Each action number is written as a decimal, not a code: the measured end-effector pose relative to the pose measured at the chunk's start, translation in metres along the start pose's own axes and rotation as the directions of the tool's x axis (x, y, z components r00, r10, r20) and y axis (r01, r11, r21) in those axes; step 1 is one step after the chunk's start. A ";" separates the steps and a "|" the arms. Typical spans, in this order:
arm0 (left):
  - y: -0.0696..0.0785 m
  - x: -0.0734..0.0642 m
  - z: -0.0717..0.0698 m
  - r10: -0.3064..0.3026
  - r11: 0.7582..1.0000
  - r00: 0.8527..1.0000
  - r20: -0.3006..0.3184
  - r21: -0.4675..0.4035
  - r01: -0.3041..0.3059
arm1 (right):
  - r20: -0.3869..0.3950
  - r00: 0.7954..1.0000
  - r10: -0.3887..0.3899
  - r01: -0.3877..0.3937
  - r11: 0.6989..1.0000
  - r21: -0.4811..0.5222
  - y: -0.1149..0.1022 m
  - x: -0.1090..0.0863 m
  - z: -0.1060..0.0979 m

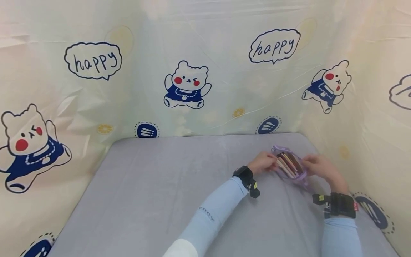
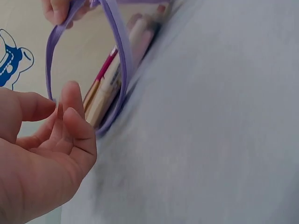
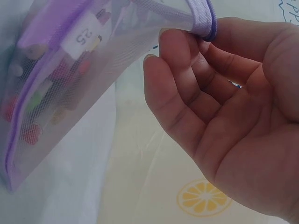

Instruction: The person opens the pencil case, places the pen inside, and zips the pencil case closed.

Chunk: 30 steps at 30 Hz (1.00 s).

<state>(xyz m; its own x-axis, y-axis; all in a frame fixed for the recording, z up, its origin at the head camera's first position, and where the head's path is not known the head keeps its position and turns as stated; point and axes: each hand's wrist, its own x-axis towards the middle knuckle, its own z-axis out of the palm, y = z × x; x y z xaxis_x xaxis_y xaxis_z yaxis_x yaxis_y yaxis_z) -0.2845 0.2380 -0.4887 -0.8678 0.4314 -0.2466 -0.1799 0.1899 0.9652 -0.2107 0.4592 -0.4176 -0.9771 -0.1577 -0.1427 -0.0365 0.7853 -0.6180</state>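
Observation:
A see-through mesh zipper pouch with purple trim stands at the right of the table, its mouth spread wide. Pens and pencils lie packed inside it. My left hand pinches the near-left rim between thumb and fingertips; its other fingers are loosely bent in the left wrist view. On the opposite side, my right hand pinches the purple zipper edge between thumb and index finger. Through the mesh in the right wrist view, a white label reading 25 and several colourful small ends show.
A grey cloth covers the table. Behind and at both sides hangs a pale curtain printed with bears and the word happy. The pouch stands near the table's right edge.

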 end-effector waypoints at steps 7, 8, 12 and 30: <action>0.004 0.011 -0.013 -0.002 0.977 0.983 -0.183 0.208 0.040 | 0.000 1.000 -0.028 0.028 1.000 0.000 -0.006 0.004 0.005; 0.004 0.013 -0.014 -0.004 0.974 0.980 -0.198 0.223 0.049 | 0.002 1.000 -0.030 0.030 1.000 0.002 -0.007 0.004 0.006; 0.002 0.020 -0.014 -0.012 0.962 0.977 -0.213 0.265 0.070 | 0.007 0.999 -0.047 0.047 0.999 0.004 -0.007 0.003 0.010; -0.018 0.058 -0.022 -0.038 0.993 0.999 -0.028 0.108 0.040 | -0.016 0.997 -0.078 0.078 0.997 -0.018 -0.014 0.003 0.012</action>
<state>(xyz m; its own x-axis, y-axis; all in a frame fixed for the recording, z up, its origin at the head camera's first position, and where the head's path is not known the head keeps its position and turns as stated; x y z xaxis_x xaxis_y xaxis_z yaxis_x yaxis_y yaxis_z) -0.3421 0.2402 -0.5187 -0.8733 0.3986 -0.2801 -0.1636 0.3016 0.9393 -0.2109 0.4410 -0.4188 -0.9745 -0.2089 -0.0814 -0.1162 0.7812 -0.6134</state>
